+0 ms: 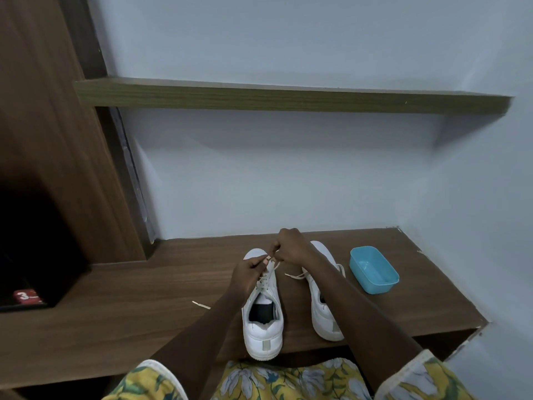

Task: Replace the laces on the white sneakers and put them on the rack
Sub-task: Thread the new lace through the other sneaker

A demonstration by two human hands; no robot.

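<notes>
Two white sneakers stand side by side on a brown wooden counter (121, 301), heels toward me. Over the toe end of the left sneaker (263, 327), my left hand (248, 272) pinches the pale lace (266, 272). My right hand (291, 246) pinches the same lace just above it, fingers curled. The right sneaker (324, 310) is partly hidden by my right forearm. Its loose lace end (295, 275) trails onto the counter between the shoes.
A light blue plastic tub (373, 269) sits to the right of the sneakers. A small pale strip (201, 305) lies on the counter to the left. A long wooden shelf (288, 96) runs along the wall above. A dark cabinet opening with a red box (26, 296) is at left.
</notes>
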